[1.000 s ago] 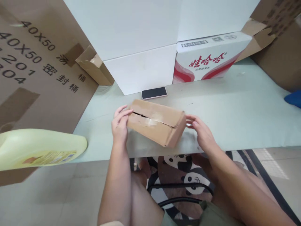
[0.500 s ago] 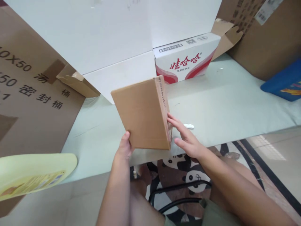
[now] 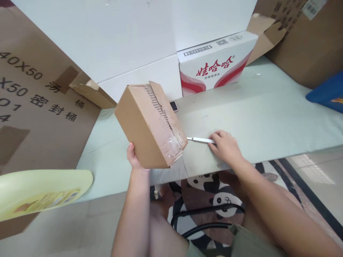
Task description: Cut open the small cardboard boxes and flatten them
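Now the right hand (image 3: 226,147) has left the side of the cardboard box (image 3: 140,130) and come down on the tabletop (image 3: 230,110), where its thumb and fingers pinch the right end of a slim white tool (image 3: 200,140). Whether the tool is lifted or still resting cannot be told. Its narrow tip points left, towards the box's right edge; contact there is unclear.

Meanwhile, the left hand (image 3: 137,162) grips the box alone at its near left edge, thumb on the plain face. The box is tilted over the near part of the tabletop, turned so that the taped side with its dark, broken line shows; half a second ago the plain face filled most of the view. Box and tool are now in separate hands, so steadying the box seems to fall wholly to the left one.
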The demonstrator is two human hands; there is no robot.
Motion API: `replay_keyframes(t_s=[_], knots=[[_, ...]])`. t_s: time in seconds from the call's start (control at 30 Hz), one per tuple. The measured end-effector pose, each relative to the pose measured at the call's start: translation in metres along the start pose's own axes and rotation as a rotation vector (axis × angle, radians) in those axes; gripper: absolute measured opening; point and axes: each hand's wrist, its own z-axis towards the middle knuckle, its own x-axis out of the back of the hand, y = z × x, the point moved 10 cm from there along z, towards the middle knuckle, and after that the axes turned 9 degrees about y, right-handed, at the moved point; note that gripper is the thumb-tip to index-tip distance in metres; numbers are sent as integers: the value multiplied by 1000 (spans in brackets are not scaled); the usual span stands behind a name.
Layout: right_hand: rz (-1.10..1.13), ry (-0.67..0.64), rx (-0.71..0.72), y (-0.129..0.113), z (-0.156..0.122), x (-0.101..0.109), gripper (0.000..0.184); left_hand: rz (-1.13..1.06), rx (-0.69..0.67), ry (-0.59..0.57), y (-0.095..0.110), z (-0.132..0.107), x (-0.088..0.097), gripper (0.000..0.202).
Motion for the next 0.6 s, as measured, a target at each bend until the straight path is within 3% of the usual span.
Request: replay_keyframes(t_s=[0.1,0.23,0.33,0.47,0.6], knots=[[30,12,-45,7,1,-1,27,-29,7,58,-2,3,10,49],[524,26,-143,1,0,10,44,17,-44,77,2,9,18,44],[811,-13,-71,-23,-4,20,50,29,-41,70,4,10,20,46],[848,-19,61,-49,-11,32,45,11,-24,80,4,10,21,47],[783,74,81,-49,-11,40,37,9,-9,87,3,10,23,47]])
